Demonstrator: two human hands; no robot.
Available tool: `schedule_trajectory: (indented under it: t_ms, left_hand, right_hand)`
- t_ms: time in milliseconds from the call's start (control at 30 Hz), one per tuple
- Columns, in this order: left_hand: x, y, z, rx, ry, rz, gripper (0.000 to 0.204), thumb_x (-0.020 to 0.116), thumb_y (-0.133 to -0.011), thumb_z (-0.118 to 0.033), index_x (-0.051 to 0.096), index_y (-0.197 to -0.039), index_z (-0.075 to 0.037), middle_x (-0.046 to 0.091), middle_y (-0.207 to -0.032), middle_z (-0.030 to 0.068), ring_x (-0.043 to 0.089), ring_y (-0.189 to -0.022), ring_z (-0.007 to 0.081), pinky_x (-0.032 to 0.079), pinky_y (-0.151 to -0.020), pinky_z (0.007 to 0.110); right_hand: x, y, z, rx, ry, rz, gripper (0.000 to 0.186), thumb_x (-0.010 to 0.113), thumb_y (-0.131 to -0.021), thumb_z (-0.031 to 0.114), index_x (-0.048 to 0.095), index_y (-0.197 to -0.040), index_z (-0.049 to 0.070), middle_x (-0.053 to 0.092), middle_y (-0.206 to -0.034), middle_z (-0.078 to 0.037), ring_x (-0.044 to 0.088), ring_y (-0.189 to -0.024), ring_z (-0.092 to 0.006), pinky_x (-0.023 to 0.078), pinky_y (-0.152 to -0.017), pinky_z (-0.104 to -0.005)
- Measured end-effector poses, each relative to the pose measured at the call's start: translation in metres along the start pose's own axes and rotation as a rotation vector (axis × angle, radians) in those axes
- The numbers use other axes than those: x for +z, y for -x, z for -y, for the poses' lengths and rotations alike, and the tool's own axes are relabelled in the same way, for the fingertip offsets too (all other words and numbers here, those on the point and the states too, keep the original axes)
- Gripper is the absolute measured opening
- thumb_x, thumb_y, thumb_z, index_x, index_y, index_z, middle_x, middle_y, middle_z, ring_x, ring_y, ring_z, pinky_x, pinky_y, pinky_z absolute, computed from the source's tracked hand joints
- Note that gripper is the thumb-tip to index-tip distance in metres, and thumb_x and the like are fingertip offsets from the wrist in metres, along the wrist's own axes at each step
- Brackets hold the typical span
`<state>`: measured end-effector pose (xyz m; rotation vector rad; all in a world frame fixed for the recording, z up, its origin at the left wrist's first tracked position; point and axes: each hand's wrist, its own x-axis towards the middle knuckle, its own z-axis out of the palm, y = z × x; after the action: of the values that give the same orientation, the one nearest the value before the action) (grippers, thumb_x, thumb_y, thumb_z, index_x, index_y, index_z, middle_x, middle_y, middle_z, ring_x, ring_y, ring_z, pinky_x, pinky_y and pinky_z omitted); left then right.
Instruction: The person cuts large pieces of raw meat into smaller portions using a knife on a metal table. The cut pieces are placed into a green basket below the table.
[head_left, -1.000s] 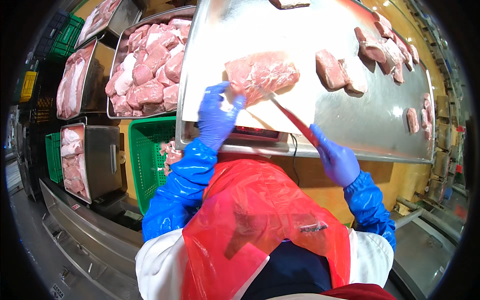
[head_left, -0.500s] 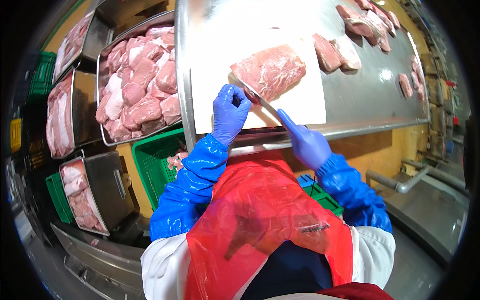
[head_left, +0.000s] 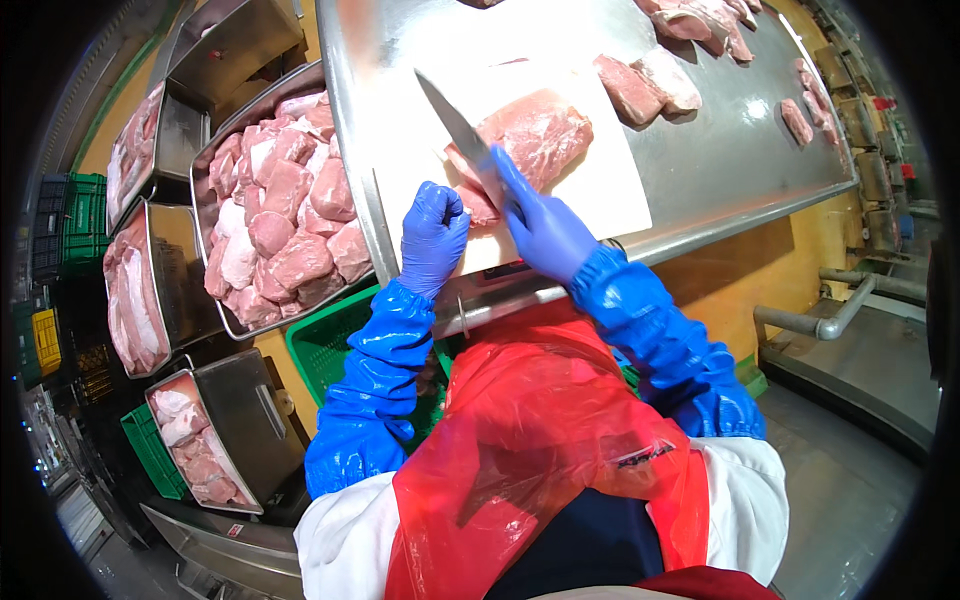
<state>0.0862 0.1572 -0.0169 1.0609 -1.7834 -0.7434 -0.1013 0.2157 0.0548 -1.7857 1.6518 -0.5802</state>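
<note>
Closer to the left hand than half a second ago, the right hand in a purple glove [head_left: 548, 225] now sits near the meat's near edge, and its long steel knife [head_left: 452, 115] reaches well past the meat's left end, where earlier the tip stopped about level with it. Right grip is closed around the handle, index finger stretched forward toward the blade, so nothing of its inside shows. Just beyond and to the right of that grip lies the large oblong piece of pink raw meat [head_left: 545, 130], flat on a white rectangular cutting board [head_left: 605, 200] over the brushed steel bench [head_left: 740, 140]. Whether the knuckles touch it I cannot tell. Between the two hands is a narrow pink flap of meat [head_left: 478, 205], on the near side of the blade. The left hand in a matching purple glove [head_left: 433, 235] is curled into a fist right at the flap's left end; whether its grip pinches the edge is hidden. Right of the board, two thick meat cuts [head_left: 628, 90] lie side by side on the bare steel.
</note>
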Motion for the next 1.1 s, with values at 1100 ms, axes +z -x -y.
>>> schedule_trajectory:
  t_ms: [1100]
  left_hand:
    - [0.051, 0.024, -0.035, 0.067, -0.365, -0.106, 0.010, 0.066, -0.074, -0.002, 0.061, -0.082, -0.006, 0.059, -0.075, 0.0108, 0.062, -0.068, 0.0341, 0.051, -0.062, 0.042]
  right_hand:
    - [-0.064, 0.008, -0.076, -0.336, 0.409, 0.314, 0.081, 0.054, -0.089, 0.003, 0.025, -0.160, 0.027, 0.069, -0.083, -0.020, 0.068, -0.072, -0.0397, 0.053, -0.063, -0.0500]
